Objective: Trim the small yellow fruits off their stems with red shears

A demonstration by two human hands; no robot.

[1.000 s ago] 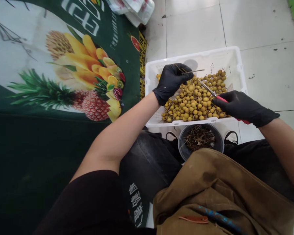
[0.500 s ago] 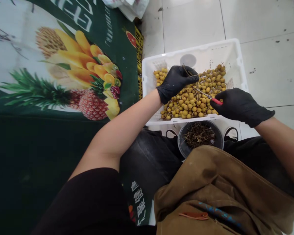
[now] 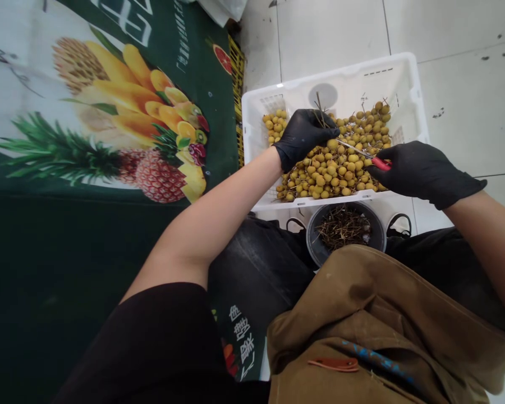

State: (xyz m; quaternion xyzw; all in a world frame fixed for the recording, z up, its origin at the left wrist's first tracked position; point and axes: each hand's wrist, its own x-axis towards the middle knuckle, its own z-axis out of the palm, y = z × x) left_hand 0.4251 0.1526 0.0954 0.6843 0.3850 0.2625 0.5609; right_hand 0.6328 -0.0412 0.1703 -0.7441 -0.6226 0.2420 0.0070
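Note:
A white plastic crate holds a heap of round yellow-brown fruits with thin stems. Over the crate's left half, my black-gloved left hand is closed on brown stems, which stick up past its fingers. My right hand, gloved in black too, grips the red handle of scissors at the crate's right side. The thin metal blades point left toward the fingers of my left hand, just above the fruit.
A dark bucket of cut twigs stands between my feet, close to the crate's near edge. Along the left runs a green fruit-printed sheet, with a yellow crate beside it. A white bag lies at the top.
The stems in my left hand now point more upright. My right hand has shifted slightly right and up with the scissors. The whole view has moved a little.

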